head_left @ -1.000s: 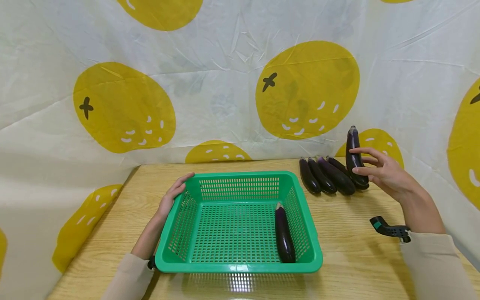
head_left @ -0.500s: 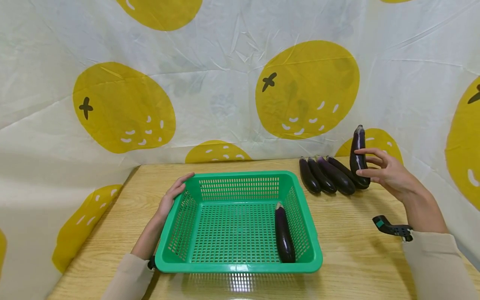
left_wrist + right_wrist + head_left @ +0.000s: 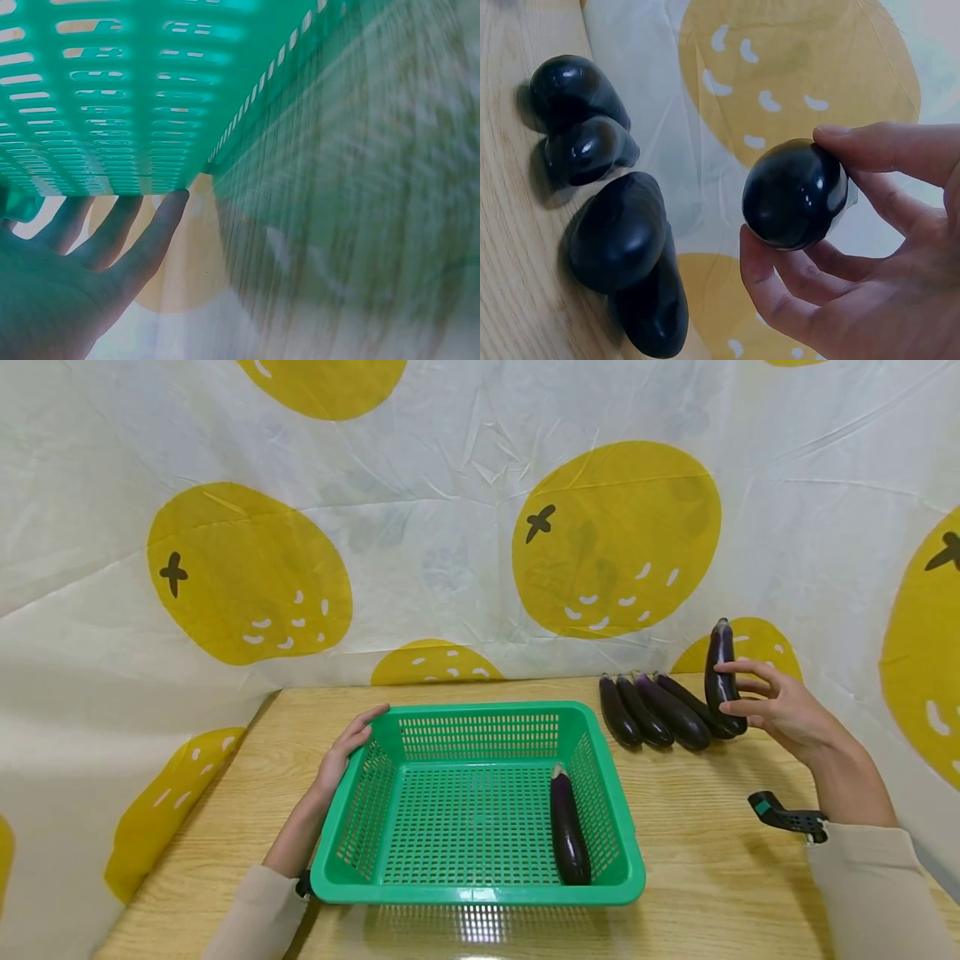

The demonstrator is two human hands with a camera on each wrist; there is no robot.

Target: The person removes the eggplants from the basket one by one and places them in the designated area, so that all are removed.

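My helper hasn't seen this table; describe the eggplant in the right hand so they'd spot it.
Find the green basket on the table, then the four eggplants lying in a row to its right. At that row's right end, the right hand holds your glossy eggplant before the patterned cloth. Unlike those four and the single eggplant in the basket, it alone is held.

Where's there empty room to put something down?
Inside the green basket, left of its lone eggplant. The table is bare between basket and right sleeve, and left of the left forearm. Crowded: back right, where four eggplants lie close to the held eggplant and right hand.
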